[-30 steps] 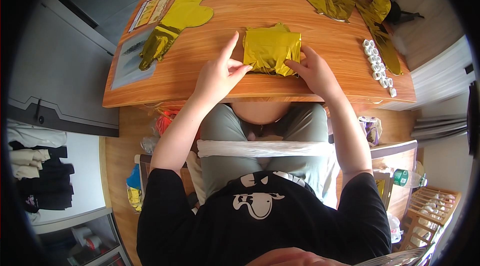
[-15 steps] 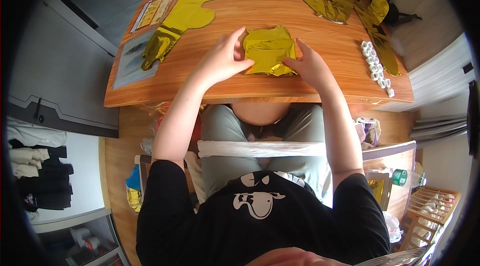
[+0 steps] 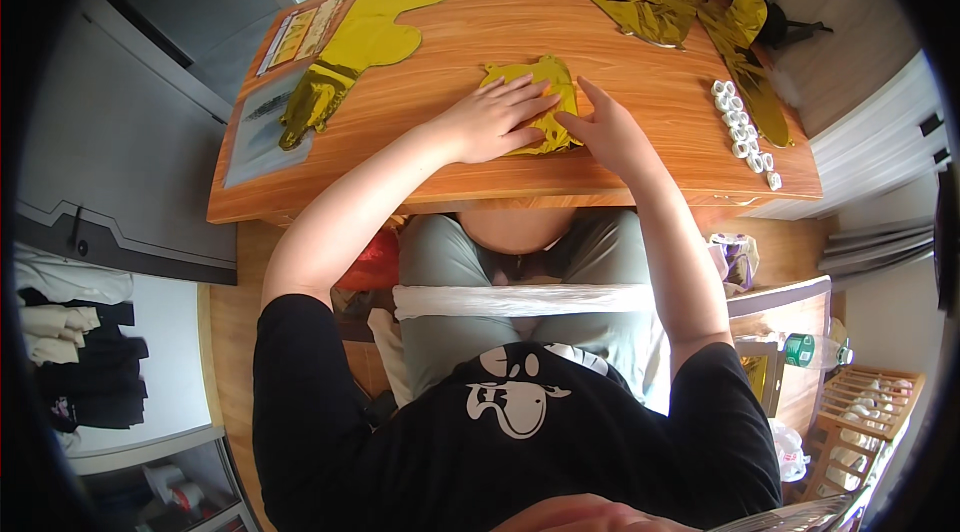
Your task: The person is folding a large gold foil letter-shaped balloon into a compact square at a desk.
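A folded gold foil balloon [image 3: 560,82] lies flat on the wooden table [image 3: 440,182] in front of me. My left hand [image 3: 497,120] rests palm down across its left part, fingers stretched out and covering much of it. At its right edge is my right hand [image 3: 608,129], thumb reaching onto the foil and index finger pointing away from me. Its other fingers are partly hidden, and nothing shows in its grip. A larger flat gold foil balloon [image 3: 372,27] lies to the left, its lower end crumpled over a clear plastic sleeve [image 3: 262,132].
More gold foil sheets [image 3: 640,2] lie at the far right. Several small white rolls [image 3: 738,127] stand in rows near the right edge. A printed card [image 3: 300,35] is at the far left. A dark object with cables [image 3: 775,27] sits at the back right corner.
My left hand has moved right from the foil's left edge and now lies flat on top of it. My right hand stays by the right edge, slightly lower.
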{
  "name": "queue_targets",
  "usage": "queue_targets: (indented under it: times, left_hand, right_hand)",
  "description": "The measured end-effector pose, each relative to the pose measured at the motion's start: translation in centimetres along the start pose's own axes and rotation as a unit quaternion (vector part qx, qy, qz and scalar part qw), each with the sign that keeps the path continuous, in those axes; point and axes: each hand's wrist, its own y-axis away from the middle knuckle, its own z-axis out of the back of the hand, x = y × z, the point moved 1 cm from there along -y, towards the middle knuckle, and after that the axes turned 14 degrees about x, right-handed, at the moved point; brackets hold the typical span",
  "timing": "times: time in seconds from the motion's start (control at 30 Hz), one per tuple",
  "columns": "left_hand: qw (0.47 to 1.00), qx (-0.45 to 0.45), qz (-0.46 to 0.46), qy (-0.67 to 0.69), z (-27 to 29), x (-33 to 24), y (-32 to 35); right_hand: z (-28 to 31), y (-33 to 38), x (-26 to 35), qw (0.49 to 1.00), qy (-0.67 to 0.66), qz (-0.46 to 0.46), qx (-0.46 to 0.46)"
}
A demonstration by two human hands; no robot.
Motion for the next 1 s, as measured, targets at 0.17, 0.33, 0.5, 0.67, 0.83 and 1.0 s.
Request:
queue_targets:
  times: [0.17,0.33,0.5,0.67,0.83,1.0]
  left_hand:
    - [1.0,-0.015,0.006,-0.019,-0.5,0.1,-0.1]
    - [0.999,-0.009,0.009,-0.043,-0.5,0.1,-0.2]
    - [0.999,0.004,0.018,-0.037,-0.3,0.1,-0.2]
    - [1.0,0.021,0.007,-0.018,-0.1,0.4,-0.5]
    - [1.0,0.012,0.007,-0.028,-0.4,0.6,-0.4]
    - [1.0,0.009,0.005,-0.03,-0.4,0.5,-0.6]
  right_hand:
    - [-0.3,3.0,-0.7,0.995,-0.061,0.043,-0.063]
    - [-0.3,3.2,-1.4,0.996,-0.064,0.048,-0.029]
    - [-0.2,2.7,-1.3,0.999,-0.032,0.04,0.004]
    - [-0.8,2.5,-2.2,0.974,0.152,0.163,-0.049]
    - [-0.7,2.7,-2.5,0.976,0.134,0.164,-0.049]
    - [1.6,1.5,-2.5,0.989,0.054,0.138,-0.013]
